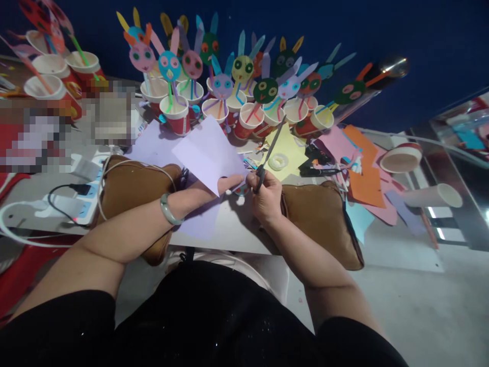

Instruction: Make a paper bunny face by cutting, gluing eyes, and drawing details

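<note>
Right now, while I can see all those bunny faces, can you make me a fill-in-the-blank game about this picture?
1. The right hand holds a pair of ____.
2. The long-eared paper faces rise out of paper ____.
3. The greenish bangle is on the person's ____ arm.
4. The pale ring-shaped roll lies on ____ paper.

Missing words: scissors; cups; left; yellow.

Two hands (267, 199), two brown cushions (315, 219)
</note>
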Demonstrator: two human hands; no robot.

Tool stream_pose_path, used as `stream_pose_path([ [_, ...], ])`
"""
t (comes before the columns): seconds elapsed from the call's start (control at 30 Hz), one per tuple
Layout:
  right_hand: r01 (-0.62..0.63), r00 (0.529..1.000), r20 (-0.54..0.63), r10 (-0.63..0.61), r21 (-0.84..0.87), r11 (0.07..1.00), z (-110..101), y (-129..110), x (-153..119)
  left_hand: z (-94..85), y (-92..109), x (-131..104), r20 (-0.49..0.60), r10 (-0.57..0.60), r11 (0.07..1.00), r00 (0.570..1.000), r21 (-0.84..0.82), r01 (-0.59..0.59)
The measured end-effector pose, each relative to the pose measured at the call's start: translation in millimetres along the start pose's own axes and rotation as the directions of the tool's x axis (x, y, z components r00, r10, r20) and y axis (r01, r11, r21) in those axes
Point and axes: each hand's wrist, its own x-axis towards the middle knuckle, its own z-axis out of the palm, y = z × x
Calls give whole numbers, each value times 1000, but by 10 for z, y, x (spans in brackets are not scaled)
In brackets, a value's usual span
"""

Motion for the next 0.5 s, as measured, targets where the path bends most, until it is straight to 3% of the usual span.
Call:
stream_pose_path([
  [0.13, -32, 999, -15, 33, 40, 999, 1, 15, 16, 12, 68, -14, -139, 6, 999, 990, 38, -1],
  [0.23, -33, 999, -27, 35, 70, 997, 11, 18, 26, 31, 220, -58, -98, -36, 999, 995, 37, 40],
  [0.33, -29, 999, -12, 30, 68, 997, 17, 17, 25, 33, 337, -108, -38, -5, 1000, 999, -26, 4],
  [0.5, -21, 1000, -3, 21, 33, 999, 14, 22, 13, 14, 368, -140, -12, 27, 997, 1000, -67, -27],
])
